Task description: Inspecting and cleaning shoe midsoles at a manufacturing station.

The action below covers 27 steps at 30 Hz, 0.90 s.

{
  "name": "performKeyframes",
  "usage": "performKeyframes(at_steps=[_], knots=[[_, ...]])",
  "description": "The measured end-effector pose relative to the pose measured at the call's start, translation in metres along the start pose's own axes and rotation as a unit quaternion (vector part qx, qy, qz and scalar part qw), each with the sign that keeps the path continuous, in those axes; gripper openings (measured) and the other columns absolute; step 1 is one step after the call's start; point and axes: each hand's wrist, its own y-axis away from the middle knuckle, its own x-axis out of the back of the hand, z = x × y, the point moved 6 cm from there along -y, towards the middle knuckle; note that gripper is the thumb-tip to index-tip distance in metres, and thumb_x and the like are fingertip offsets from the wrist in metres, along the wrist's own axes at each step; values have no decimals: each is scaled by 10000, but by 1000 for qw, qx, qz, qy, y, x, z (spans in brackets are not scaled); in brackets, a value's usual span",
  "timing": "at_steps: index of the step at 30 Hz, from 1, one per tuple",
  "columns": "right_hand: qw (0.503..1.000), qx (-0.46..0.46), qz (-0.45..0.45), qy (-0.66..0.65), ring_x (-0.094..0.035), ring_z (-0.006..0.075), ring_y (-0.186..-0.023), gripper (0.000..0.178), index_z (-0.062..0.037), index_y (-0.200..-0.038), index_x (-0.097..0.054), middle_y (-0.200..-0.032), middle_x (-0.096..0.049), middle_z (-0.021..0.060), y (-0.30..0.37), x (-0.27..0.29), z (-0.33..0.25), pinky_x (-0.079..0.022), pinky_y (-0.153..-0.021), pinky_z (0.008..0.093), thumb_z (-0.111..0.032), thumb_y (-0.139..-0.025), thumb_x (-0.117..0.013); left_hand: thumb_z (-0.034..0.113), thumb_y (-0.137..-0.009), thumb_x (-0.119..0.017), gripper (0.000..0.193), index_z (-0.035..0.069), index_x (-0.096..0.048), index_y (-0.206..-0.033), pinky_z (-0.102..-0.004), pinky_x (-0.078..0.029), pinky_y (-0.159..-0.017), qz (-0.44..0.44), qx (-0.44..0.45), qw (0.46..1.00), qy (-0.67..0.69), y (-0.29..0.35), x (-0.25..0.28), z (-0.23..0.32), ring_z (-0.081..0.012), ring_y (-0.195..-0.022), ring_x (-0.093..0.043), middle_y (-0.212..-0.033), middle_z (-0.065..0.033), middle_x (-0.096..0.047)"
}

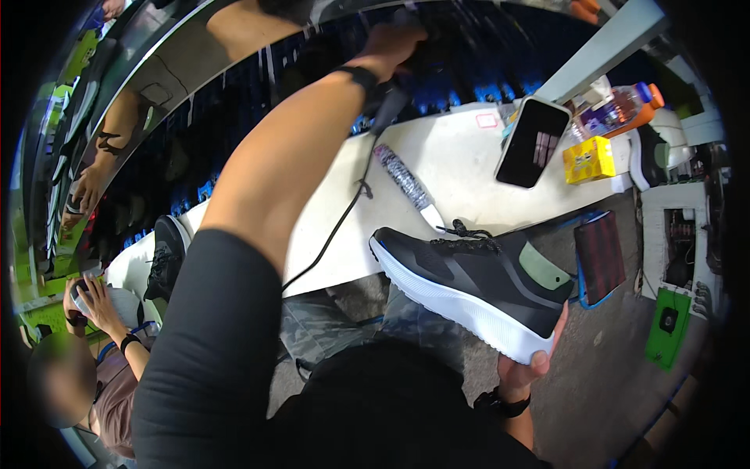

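Note:
My right hand (531, 359) grips a black and grey running shoe (476, 273) by its heel, fingers round the back of the white sole. The shoe lies side-on, toe to the left, black laces on top and a pale green patch at the heel. My left arm stretches far forward, and my left hand (391, 47) is closed at the dark rack beyond the table. What it holds is dark and blurred. Below that hand a black cord (344, 219) with a thick upper end runs down over the table edge. A patterned, white-tipped tube (406, 184) lies on the white table (336, 234).
On the table's right side are a phone (535, 142), a yellow box (589, 160) and bottles (625, 109) beside a slanted grey post (601, 51). A dark shoe (164, 258) stands at left. A co-worker's hands (98, 305) hold a whitish object there; another person's arm (101, 164) reaches in above.

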Motion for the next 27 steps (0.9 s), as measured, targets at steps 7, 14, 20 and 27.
performKeyframes(at_steps=[7, 14, 20, 27], knots=[[960, 167, -62, -215, -566, 381, -1420, 1064, 30, -1608, -406, -1546, -566, 202, -17, 38, -52, -453, -1208, 558, -691, -889, -716, 164, -965, -690, 253, 20, -737, -1167, -324, -577, -934, -2, -47, 980, 195, 292, 173, 34, -156, -979, -718, -1066, -49, -752], [722, 665, 35, -189, -560, 447, -1412, 923, 62, -1614, -375, -1579, -503, 238, -95, -116, -264, -514, -1160, 590, -476, -932, -687, 172, -874, -786, 348, 0, -731, -1172, -439, -536, -993, 320, -124, 891, -296, 462, 267, -61, -387, -1112, -706, -1102, -220, -748], [716, 673, 35, 182, -649, 378, -1314, 860, -36, -1538, -523, -1439, -648, 241, -153, -338, -450, -512, -1127, 445, -536, -898, -807, 380, -845, -832, 730, 63, -615, -1466, -558, -481, -1124, 102, -275, 787, -543, 396, 109, 30, -486, -1306, -616, -1353, -232, -696], [643, 461, -185, 582, -710, 361, -1244, 581, -26, -1323, -730, -1328, -742, 223, -283, -341, -259, -545, -1057, 441, -469, -948, -755, 319, -955, -668, 576, 120, -552, -1483, -532, -610, -741, -51, -221, 792, -567, 321, 119, 14, -403, -861, -761, -985, -175, -763]])
